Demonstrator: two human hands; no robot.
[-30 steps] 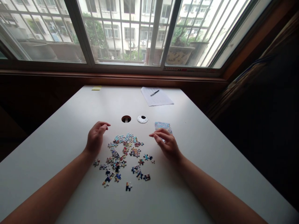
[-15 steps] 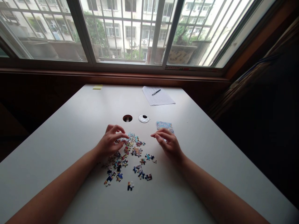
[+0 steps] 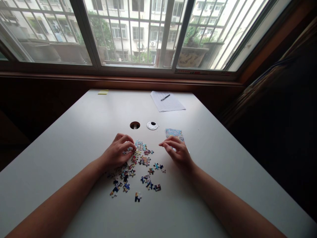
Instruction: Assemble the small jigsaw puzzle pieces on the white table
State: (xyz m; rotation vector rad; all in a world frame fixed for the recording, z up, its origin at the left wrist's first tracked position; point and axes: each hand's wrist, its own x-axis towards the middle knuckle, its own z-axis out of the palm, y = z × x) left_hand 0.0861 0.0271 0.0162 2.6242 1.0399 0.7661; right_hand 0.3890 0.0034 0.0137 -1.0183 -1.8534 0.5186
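Observation:
Many small jigsaw puzzle pieces [image 3: 145, 161] lie in a loose pile on the white table [image 3: 81, 132]. My left hand [image 3: 121, 149] is over the upper left of the pile, thumb and fingers closed in a pinch on a puzzle piece there, which the fingertips mostly hide. To the right, my right hand [image 3: 177, 150] hovers with nothing in it, fingers stretched out and the thumb a little apart. Partly behind it lies a blue puzzle picture card [image 3: 174, 132]. A few pieces are joined, such as the dark cluster [image 3: 116, 189] at the pile's lower left.
Beyond the pile are a round cable hole [image 3: 135, 125] in the tabletop and its silvery cover [image 3: 152, 125]. Farther back lie paper sheets [image 3: 170, 104] with a pen [image 3: 165, 97] on top, and yellow sticky notes [image 3: 103, 92]. A barred window stands past the table.
My left hand's index finger and thumb have drawn together over the pile. My right hand has hardly moved, and the pieces in view look the same.

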